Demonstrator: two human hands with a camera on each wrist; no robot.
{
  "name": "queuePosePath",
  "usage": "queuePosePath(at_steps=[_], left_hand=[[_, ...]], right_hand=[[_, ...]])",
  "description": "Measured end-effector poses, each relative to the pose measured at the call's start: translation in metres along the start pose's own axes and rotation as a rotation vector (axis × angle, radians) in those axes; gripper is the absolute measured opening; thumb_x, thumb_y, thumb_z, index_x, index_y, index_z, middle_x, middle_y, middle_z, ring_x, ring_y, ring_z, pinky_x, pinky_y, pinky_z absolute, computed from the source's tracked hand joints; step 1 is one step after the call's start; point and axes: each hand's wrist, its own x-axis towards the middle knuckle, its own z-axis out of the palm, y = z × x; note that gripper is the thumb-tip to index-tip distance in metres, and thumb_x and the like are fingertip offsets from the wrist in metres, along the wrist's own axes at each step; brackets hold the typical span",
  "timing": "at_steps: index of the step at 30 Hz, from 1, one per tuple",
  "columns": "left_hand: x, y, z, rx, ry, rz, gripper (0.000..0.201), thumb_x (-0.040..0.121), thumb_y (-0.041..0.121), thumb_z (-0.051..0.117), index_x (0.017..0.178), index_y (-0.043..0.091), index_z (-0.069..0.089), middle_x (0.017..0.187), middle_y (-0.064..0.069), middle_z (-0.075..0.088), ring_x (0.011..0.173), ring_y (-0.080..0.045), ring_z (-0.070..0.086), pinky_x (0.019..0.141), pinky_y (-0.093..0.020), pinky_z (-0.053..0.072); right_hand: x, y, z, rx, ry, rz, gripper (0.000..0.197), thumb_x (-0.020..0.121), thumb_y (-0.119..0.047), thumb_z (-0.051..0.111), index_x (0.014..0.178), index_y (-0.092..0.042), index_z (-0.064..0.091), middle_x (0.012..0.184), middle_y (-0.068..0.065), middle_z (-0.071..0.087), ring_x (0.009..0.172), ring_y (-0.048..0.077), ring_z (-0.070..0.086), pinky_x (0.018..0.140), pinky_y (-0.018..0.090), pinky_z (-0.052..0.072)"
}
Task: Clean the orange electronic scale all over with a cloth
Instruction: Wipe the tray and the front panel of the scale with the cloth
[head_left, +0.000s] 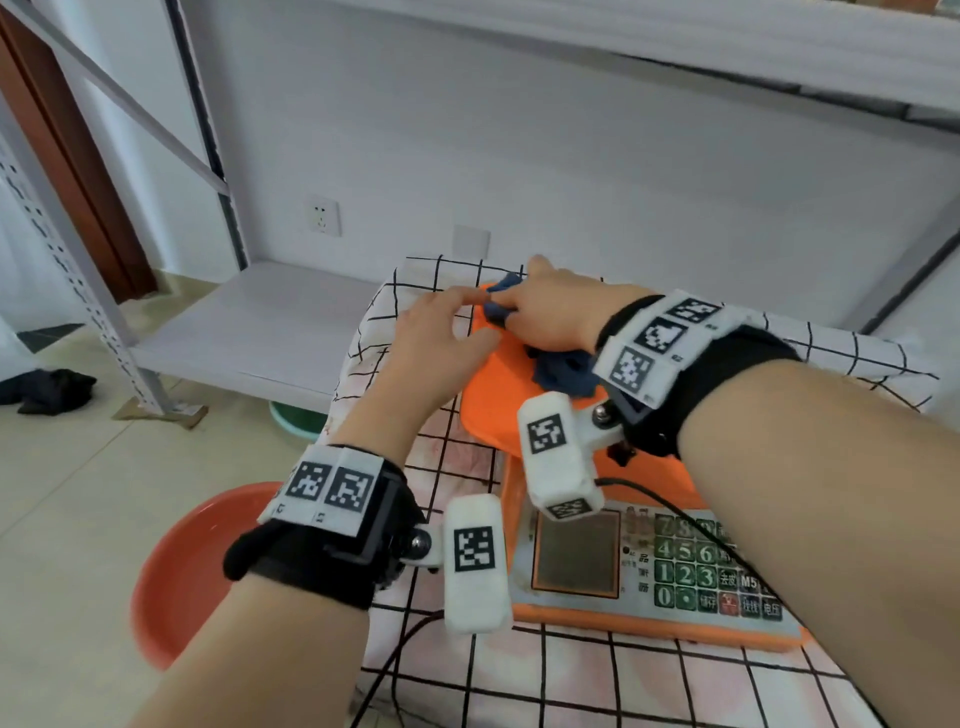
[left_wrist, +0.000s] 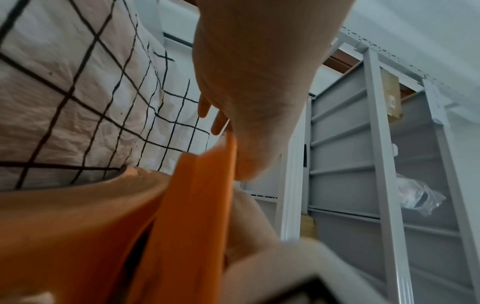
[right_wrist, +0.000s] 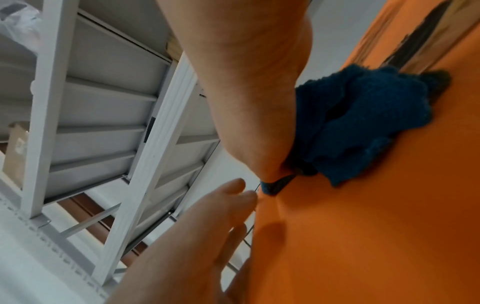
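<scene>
The orange electronic scale (head_left: 498, 400) stands on a checked tablecloth, with its keypad (head_left: 696, 566) and display nearest me. My right hand (head_left: 545, 312) grips a bunched dark blue cloth (head_left: 563, 371) and presses it onto the far part of the orange platter. The right wrist view shows the cloth (right_wrist: 363, 115) crumpled under that hand (right_wrist: 254, 92) against the platter (right_wrist: 363, 226). My left hand (head_left: 441, 332) rests with straight fingers against the platter's left edge. In the left wrist view this hand (left_wrist: 249, 82) lies along the orange rim (left_wrist: 197, 205).
The checked tablecloth (head_left: 623, 675) covers the low table. A red basin (head_left: 176, 571) sits on the floor at the left, and a black cable (head_left: 395, 665) hangs down beside it. A grey rack shelf (head_left: 249, 327) stands behind on the left, with another shelf overhead.
</scene>
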Motion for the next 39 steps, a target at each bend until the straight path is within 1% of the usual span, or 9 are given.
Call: queuePosePath(at_steps=[4,11,16,20,24,27,30,37,39], left_hand=[[0.006,-0.011,0.003,0.122,-0.060,-0.028,0.042,0.075,0.025,0.055,0.115,0.035,0.059,0.130,0.000,0.047,0.127,-0.023,0.037,0.107,-0.042,0.033],[0.006,-0.016,-0.002,0.214,-0.079,0.043,0.033,0.082,0.019,0.059,0.111,0.034,0.061,0.128,0.002,0.047,0.126,-0.023,0.036,0.107,-0.041,0.032],[0.004,-0.012,-0.005,0.348,-0.091,0.154,0.033,0.067,0.048,0.045,0.093,0.041,0.065,0.125,0.016,0.053,0.127,-0.010,0.036,0.103,-0.032,0.019],[0.001,-0.009,-0.007,0.549,-0.132,0.290,0.014,0.079,0.039,0.047,0.081,0.039,0.061,0.104,0.014,0.061,0.116,-0.005,0.043,0.107,-0.035,0.005],[0.004,-0.014,-0.012,0.583,-0.148,0.364,0.023,0.086,0.039,0.048,0.091,0.032,0.069,0.105,0.017,0.062,0.115,-0.003,0.045,0.109,-0.036,0.002],[0.005,-0.017,-0.013,0.568,-0.163,0.395,0.020,0.089,0.037,0.051,0.093,0.031,0.070,0.107,0.017,0.063,0.116,-0.002,0.045,0.109,-0.035,0.001],[0.003,-0.017,-0.012,0.583,-0.166,0.393,0.020,0.089,0.036,0.051,0.094,0.030,0.069,0.108,0.017,0.062,0.118,-0.003,0.043,0.110,-0.036,0.000],[0.003,-0.015,-0.012,0.678,-0.163,0.416,0.043,0.075,0.046,0.030,0.088,0.031,0.068,0.105,0.018,0.063,0.126,-0.003,0.033,0.108,-0.034,-0.003],[0.004,-0.017,-0.014,0.653,-0.115,0.457,0.047,0.076,0.048,0.028,0.089,0.031,0.069,0.109,0.020,0.062,0.125,-0.004,0.035,0.108,-0.034,0.000]], right_hand=[[-0.002,0.010,0.005,0.052,-0.046,0.041,0.024,0.098,-0.026,0.027,0.107,-0.026,0.049,0.112,0.010,0.036,0.102,0.030,0.046,0.093,0.036,0.036],[-0.022,0.034,0.013,0.120,-0.016,0.132,0.029,0.097,-0.009,0.022,0.072,-0.018,0.035,0.077,-0.003,0.039,0.092,0.023,0.036,0.083,0.030,0.024],[-0.018,0.005,0.006,0.206,-0.031,0.150,0.012,0.093,-0.019,0.032,0.090,-0.024,0.043,0.107,0.007,0.032,0.091,0.028,0.047,0.084,0.039,0.040],[-0.015,-0.006,0.004,0.303,-0.048,0.079,0.016,0.092,-0.012,0.034,0.092,-0.021,0.048,0.102,0.004,0.033,0.095,0.025,0.042,0.091,0.041,0.039],[-0.031,0.008,0.002,0.196,-0.055,0.035,0.023,0.097,-0.009,0.030,0.088,-0.022,0.046,0.107,0.007,0.046,0.102,0.021,0.038,0.101,0.033,0.026],[-0.045,0.026,0.001,0.145,-0.044,0.074,0.022,0.097,-0.009,0.033,0.100,-0.008,0.055,0.119,0.014,0.055,0.107,0.025,0.047,0.082,0.028,0.031],[-0.047,0.028,-0.002,0.122,-0.074,0.091,0.018,0.096,-0.009,0.034,0.082,-0.011,0.046,0.099,0.012,0.050,0.089,0.020,0.042,0.067,0.028,0.027],[-0.015,-0.010,-0.001,0.183,-0.062,-0.075,0.031,0.095,-0.015,0.038,0.123,-0.019,0.051,0.106,-0.001,0.037,0.098,0.011,0.031,0.101,0.030,0.029],[-0.020,-0.006,-0.003,0.148,-0.072,-0.095,0.036,0.096,-0.012,0.036,0.129,-0.010,0.049,0.101,0.004,0.050,0.088,0.010,0.039,0.081,0.021,0.026]])
